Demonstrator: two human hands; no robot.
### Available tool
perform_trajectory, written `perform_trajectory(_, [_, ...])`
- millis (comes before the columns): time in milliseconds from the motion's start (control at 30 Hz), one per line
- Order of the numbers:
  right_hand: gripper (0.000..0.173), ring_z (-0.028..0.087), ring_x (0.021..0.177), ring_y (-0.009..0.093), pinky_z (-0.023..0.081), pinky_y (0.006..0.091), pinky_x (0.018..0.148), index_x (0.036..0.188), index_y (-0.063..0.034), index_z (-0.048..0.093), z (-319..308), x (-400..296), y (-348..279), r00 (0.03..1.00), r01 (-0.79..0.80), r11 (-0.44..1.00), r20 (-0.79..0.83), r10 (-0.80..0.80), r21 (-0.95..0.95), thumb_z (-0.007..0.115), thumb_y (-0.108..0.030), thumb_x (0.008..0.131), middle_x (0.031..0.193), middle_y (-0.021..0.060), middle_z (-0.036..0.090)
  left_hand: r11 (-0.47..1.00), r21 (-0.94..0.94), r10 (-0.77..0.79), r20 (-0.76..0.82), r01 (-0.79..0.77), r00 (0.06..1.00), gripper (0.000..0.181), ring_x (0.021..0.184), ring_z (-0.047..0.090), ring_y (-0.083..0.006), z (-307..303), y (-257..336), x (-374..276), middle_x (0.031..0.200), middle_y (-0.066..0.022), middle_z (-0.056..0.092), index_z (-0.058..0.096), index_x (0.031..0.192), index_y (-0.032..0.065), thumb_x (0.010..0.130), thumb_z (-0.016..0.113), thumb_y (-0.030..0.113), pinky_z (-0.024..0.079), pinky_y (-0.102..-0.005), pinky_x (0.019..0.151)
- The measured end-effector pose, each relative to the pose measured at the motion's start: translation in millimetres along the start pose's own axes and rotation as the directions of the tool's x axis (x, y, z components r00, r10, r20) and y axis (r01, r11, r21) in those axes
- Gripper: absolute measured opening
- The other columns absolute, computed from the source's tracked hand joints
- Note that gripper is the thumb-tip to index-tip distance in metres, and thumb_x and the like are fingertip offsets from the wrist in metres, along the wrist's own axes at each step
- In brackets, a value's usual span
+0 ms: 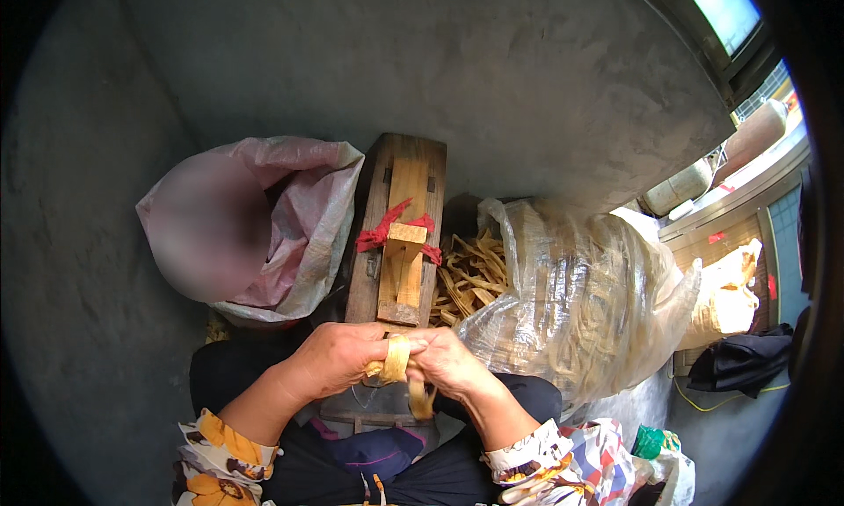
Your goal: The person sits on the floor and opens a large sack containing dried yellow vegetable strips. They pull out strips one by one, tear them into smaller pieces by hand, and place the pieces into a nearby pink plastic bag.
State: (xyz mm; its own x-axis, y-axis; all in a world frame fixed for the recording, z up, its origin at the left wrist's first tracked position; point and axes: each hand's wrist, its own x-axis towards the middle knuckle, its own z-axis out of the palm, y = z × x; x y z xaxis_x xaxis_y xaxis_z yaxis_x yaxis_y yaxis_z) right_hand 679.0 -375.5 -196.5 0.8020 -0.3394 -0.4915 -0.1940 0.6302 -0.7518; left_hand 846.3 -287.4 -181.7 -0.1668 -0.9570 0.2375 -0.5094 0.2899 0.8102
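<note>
A pale yellow dried strip (397, 359) is looped between my two hands, above the near end of a wooden bench (364, 278). My left hand (333, 355) grips one side of the loop with thumb and fingers. From the other side my right hand (450, 359) pinches it, while a loose tail (420, 400) dangles below. Just beyond my fingers, a lighter wooden fixture (400, 308) with an upright block (407, 232) is mounted along the bench. Red cloth (377, 237) is tied around it. My fingers partly cover the strip.
Left of the bench stands an open pinkish woven sack (316, 242), partly blurred out. A clear plastic bag (573, 295) on the right spills dried strips (471, 275). A grey wall (422, 64) rises behind; dark cloth (738, 361) lies far right.
</note>
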Motion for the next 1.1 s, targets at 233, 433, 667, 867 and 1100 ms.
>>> perform_trajectory(233, [0.011,0.044,0.049,0.003,0.029,0.0152,0.041,0.093,-0.0002,0.060,5.2,-2.2,6.7,0.996,0.035,0.960,-0.088,-0.010,0.279,0.058,-0.008,0.085,0.071,0.0017,0.058,0.919,0.359,0.265,-0.258,-0.163,0.929,0.014,0.076,0.061,-0.0227,4.9,2.2,9.2,0.087,-0.0070,0.061,0.061,0.077,0.0073,0.066,0.064,0.015,0.046,-0.0354,0.066])
perform_trajectory(433, [0.016,0.049,0.054,0.005,0.037,0.0195,0.046,0.088,-0.0007,0.064,17.7,-9.2,-4.5,0.851,0.353,0.906,-0.323,-0.414,-0.232,0.058,-0.016,0.089,0.072,0.0014,0.060,0.954,0.292,0.031,-0.321,0.068,0.947,0.030,0.091,0.061,-0.0300,9.3,0.1,7.1,0.116,-0.0142,0.058,0.064,0.098,0.0061,0.068,0.061,0.005,0.046,-0.0399,0.077])
perform_trajectory(667, [0.022,0.061,0.066,0.034,0.048,0.0419,0.057,0.083,-0.0043,0.058,15.8,-5.3,3.4,0.846,0.171,0.211,0.033,-0.533,-0.962,0.054,-0.025,0.086,0.072,0.0163,0.061,0.948,0.221,-0.220,-0.068,0.229,0.973,0.028,0.093,0.058,-0.0317,20.0,-5.0,-5.5,0.118,-0.0113,0.057,0.063,0.094,0.0021,0.067,0.060,0.001,0.046,-0.0410,0.078])
perform_trajectory(867, [0.025,0.049,0.046,0.021,0.039,0.0323,0.047,0.080,-0.0039,0.055,3.6,0.3,13.9,0.922,0.236,0.716,-0.082,-0.378,-0.657,0.052,-0.028,0.087,0.056,0.0070,0.051,0.997,0.070,-0.008,-0.146,0.018,0.989,0.015,0.099,0.059,-0.0296,14.7,-2.6,-5.7,0.110,-0.0138,0.059,0.063,0.086,-0.0017,0.070,0.061,-0.001,0.048,-0.0348,0.084])
perform_trajectory(1100, [0.046,0.023,0.045,0.005,0.021,0.0214,0.045,0.085,-0.0006,0.058,5.3,-15.8,6.3,0.955,-0.131,0.974,0.289,0.073,0.187,0.040,-0.042,0.096,0.050,-0.0064,0.031,0.861,-0.507,-0.212,-0.410,-0.028,0.887,0.010,0.091,0.061,-0.0234,-16.1,5.0,-3.4,0.098,-0.0150,0.061,0.064,0.079,-0.0056,0.083,0.057,0.001,0.049,-0.0324,0.082])
